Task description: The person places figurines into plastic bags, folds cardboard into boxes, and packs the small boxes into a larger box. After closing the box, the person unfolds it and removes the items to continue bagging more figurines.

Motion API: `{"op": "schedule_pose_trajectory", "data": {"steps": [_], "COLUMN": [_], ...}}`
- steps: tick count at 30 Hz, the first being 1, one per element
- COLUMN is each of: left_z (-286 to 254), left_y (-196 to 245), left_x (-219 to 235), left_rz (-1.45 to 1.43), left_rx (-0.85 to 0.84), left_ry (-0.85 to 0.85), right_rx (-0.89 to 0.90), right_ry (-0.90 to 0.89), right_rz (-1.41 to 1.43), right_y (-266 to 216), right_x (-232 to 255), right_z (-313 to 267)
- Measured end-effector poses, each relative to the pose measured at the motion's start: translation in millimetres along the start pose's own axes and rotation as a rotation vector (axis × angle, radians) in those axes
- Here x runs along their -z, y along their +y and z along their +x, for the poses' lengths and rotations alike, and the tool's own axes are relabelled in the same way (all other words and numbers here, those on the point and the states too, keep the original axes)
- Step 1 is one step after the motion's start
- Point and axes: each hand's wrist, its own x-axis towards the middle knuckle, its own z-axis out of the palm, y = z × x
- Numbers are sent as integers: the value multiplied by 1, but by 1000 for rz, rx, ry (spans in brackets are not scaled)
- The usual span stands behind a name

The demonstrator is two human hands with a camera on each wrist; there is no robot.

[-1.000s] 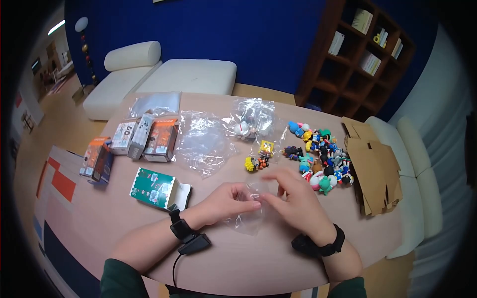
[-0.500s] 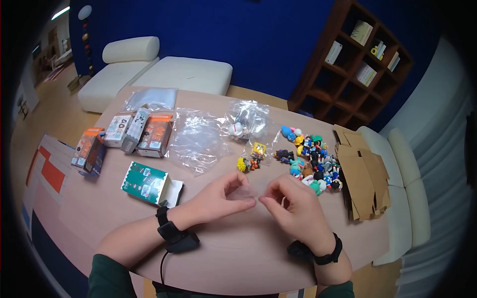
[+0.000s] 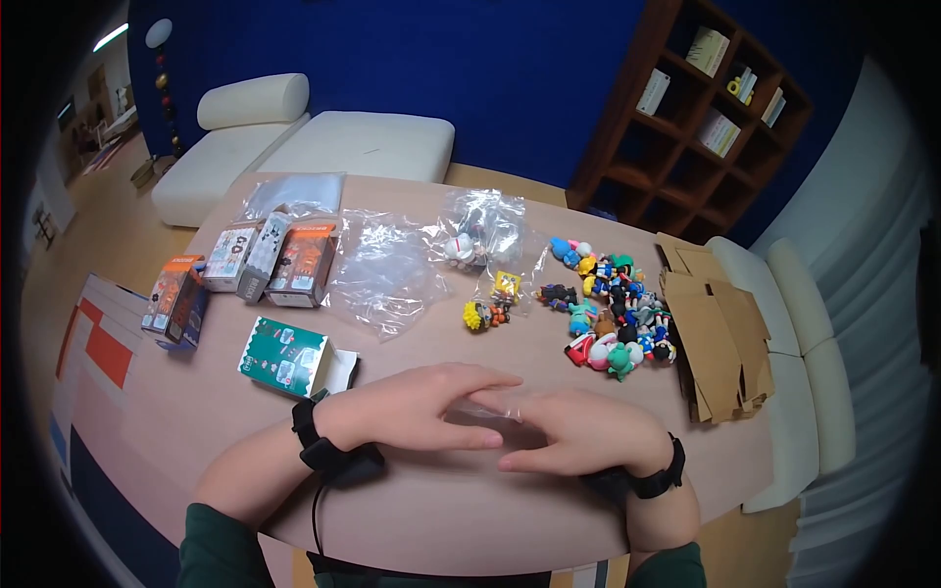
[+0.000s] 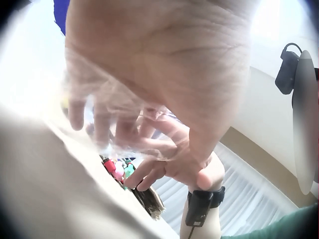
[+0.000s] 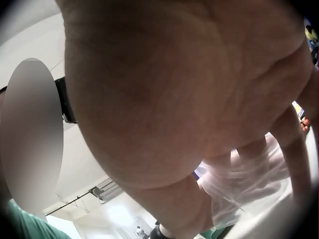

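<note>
Near the table's front, the left hand and right hand meet with fingers stretched out and thumbs apart. Thin clear plastic shows between them, mostly hidden by the fingers in the head view. In the left wrist view the crumpled film lies over the left hand's long fingers, with the right hand beyond it. The right wrist view has the film below the right hand's palm. Whether either hand pinches the film is hard to tell.
A green box lies open left of the hands, several boxes behind it. Clear bags lie mid-table. Small figures stand ahead; a pile of figures and flattened cardboard are at right.
Both hands' fingers have straightened from a curled, pinching pose, and the hands have come together until they overlap in view. The film hanging below them earlier is now mostly covered.
</note>
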Motion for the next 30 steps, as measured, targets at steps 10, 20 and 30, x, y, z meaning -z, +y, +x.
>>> {"op": "schedule_pose_trajectory", "data": {"steps": [10,20,30], "left_z": [0,7,7], "left_y": [-5,-66,-67], "left_x": [6,-18,-17], "left_rz": [-217,-1146,-1268], "left_rx": [156,56,126], "left_ry": [37,516,647], "right_rx": [95,-33,-263], "right_ry": [61,733,642], "right_rz": [76,269,142], "right_y": [14,105,90], "right_x": [-5,-24,-24], "right_z": [5,59,62]}}
